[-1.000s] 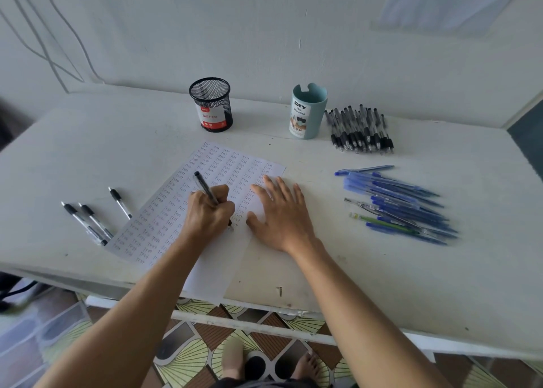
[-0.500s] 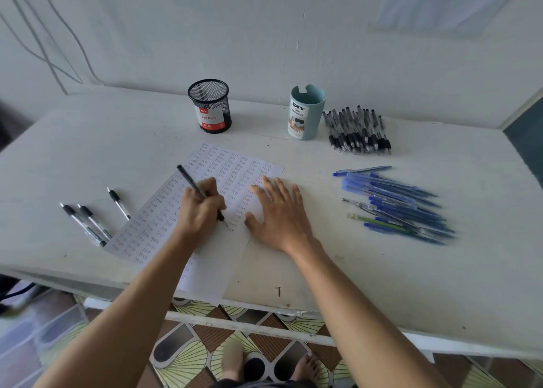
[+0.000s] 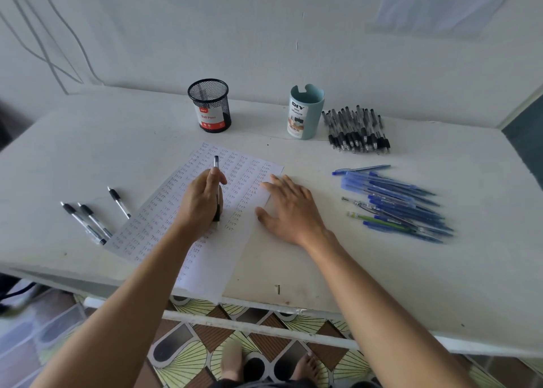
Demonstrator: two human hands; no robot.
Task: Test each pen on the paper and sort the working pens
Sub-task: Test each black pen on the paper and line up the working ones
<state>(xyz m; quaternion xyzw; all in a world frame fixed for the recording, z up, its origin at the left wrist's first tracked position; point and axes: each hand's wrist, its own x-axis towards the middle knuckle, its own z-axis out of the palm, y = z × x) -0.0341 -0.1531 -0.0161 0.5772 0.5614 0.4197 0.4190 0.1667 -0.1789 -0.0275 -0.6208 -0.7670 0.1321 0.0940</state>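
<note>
head cam: left hand (image 3: 202,202) grips a black pen (image 3: 216,164), tip down at the paper (image 3: 205,264) mid-sheet, looks like a test scribble. right hand (image 3: 293,211) lies flat, fingers spread, on the sheet's right edge, probably pinning it. three black pens (image 3: 88,217) sit left of the sheet, likely sorted already.

One sheet of paper (image 3: 214,270) counted on one counter (image 3: 382,270). Two holders seen: one black mesh cup (image 3: 209,105), one teal organizer (image 3: 305,113). Three black pens (image 3: 94,219) laid left of paper. One more black pen (image 3: 216,164) held in left hand (image 3: 199,202). Black-pen bundle (image 3: 355,129) at back right too crowded for exact count, well over ten. Blue-pen pile (image 3: 393,199) likewise uncounted. One green pen (image 3: 373,218) seen within it.
</note>
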